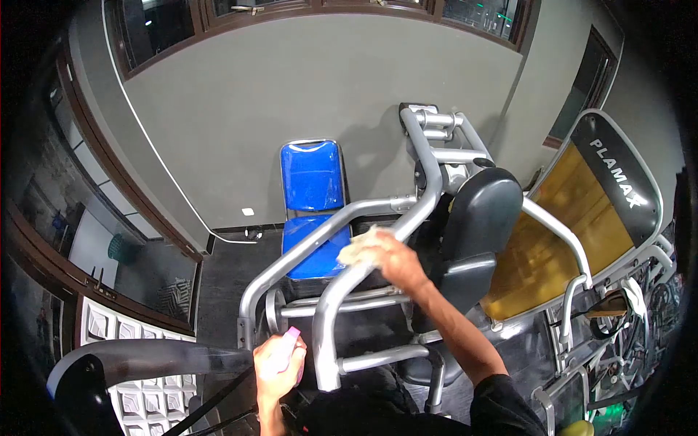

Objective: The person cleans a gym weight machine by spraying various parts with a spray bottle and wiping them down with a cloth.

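My right hand (398,263) presses a pale yellowish cloth (361,245) onto the upper bend of a silver tube (331,309) on a gym machine. Motion slightly blurs that hand and the cloth. Lower down, my left hand (276,367) is wrapped round a pink spray bottle (293,333); only its pink top and a bit of its side show past the fingers. The bottle is just left of the tube's lower end. Black padded cushions (481,218) of the machine stand right of my right hand.
A blue chair (313,178) stands against the grey wall behind the machine. To the right is a tall panel marked PLAMAX (614,174). A black padded arm (160,360) juts in at lower left, above white lattice blocks (149,396). A brown-framed glass door (109,174) is at left.
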Action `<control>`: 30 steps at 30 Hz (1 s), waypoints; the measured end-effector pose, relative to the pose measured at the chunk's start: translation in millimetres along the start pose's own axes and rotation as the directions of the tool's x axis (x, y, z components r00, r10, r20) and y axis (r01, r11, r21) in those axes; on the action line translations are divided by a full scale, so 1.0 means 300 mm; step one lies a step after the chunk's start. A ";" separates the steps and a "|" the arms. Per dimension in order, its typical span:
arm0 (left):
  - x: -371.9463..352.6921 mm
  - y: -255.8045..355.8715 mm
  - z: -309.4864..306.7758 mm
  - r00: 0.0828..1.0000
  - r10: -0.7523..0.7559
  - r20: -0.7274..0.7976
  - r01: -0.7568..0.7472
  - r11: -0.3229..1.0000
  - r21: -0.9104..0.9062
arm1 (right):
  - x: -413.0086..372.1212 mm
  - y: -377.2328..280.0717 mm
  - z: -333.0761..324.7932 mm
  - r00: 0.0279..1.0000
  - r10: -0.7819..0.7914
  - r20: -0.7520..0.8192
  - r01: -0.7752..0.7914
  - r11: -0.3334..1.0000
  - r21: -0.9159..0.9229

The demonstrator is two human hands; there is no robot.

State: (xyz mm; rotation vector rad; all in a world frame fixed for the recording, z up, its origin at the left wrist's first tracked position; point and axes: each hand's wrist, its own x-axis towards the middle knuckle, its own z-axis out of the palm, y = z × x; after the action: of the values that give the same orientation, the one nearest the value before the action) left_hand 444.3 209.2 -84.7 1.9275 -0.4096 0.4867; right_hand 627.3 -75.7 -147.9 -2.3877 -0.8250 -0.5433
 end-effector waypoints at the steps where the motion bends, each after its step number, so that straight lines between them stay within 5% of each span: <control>1: -0.007 0.006 -0.007 1.000 0.002 0.000 -0.002 1.000 0.001 | 0.008 0.017 -0.026 0.986 0.139 -0.089 -0.145 0.987 -0.063; 2: -0.020 0.010 -0.013 1.000 -0.015 -0.012 0.014 1.000 -0.028 | 0.013 0.032 -0.052 0.946 0.267 -0.184 -0.290 0.950 -0.114; 4: -0.038 0.023 -0.009 0.999 -0.028 -0.025 0.026 0.998 -0.061 | 0.036 0.049 -0.051 0.914 0.309 -0.262 -0.341 0.937 -0.082; 7: -0.038 0.060 0.021 0.987 -0.102 -0.123 0.082 0.984 -0.158 | 0.004 -0.016 0.023 0.976 -0.008 -0.219 0.024 0.997 0.075; 10: -0.038 0.084 0.059 0.972 -0.173 -0.161 0.122 0.950 -0.287 | -0.067 -0.079 0.023 0.998 -0.064 0.000 0.064 0.998 0.028; 13: -0.028 0.114 0.084 0.972 -0.136 -0.194 0.071 0.949 -0.308 | -0.023 0.061 -0.024 0.996 -0.084 -0.043 0.083 0.996 -0.015; 14: -0.033 0.120 0.088 0.973 -0.133 -0.191 0.070 0.949 -0.307 | 0.007 0.103 -0.058 0.998 0.004 -0.064 0.009 0.980 0.198; 16: -0.042 0.134 0.107 0.981 -0.030 -0.190 -0.008 0.981 -0.196 | 0.019 0.099 -0.072 0.875 0.386 -0.293 -0.395 0.918 0.028; 18: -0.041 0.167 0.134 0.982 0.008 -0.187 -0.042 0.983 -0.177 | 0.019 0.040 -0.033 0.903 0.386 -0.188 -0.331 0.905 0.266; 20: -0.045 0.192 0.172 0.964 0.175 -0.198 -0.174 0.984 0.024 | -0.064 0.025 0.042 0.989 -0.025 -0.145 0.039 0.995 0.094; 23: -0.059 0.227 0.224 0.970 0.126 -0.207 -0.127 0.992 0.008 | -0.129 -0.010 -0.044 0.988 0.082 0.129 -0.097 0.988 0.116; 28: -0.098 0.282 0.334 0.991 0.074 -0.115 -0.077 0.997 -0.023 | -0.124 0.052 -0.155 0.945 0.321 -0.065 -0.320 0.947 0.026; 30: -0.101 0.323 0.385 0.988 0.113 -0.105 -0.114 0.993 0.002 | -0.156 0.048 -0.190 0.922 0.164 0.352 -0.245 0.949 0.198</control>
State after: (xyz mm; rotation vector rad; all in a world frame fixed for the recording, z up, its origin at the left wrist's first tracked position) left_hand 387.9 67.4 -66.1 1.8722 -0.4539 0.6579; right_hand 591.9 -140.4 -134.3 -2.3308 -0.7162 0.0470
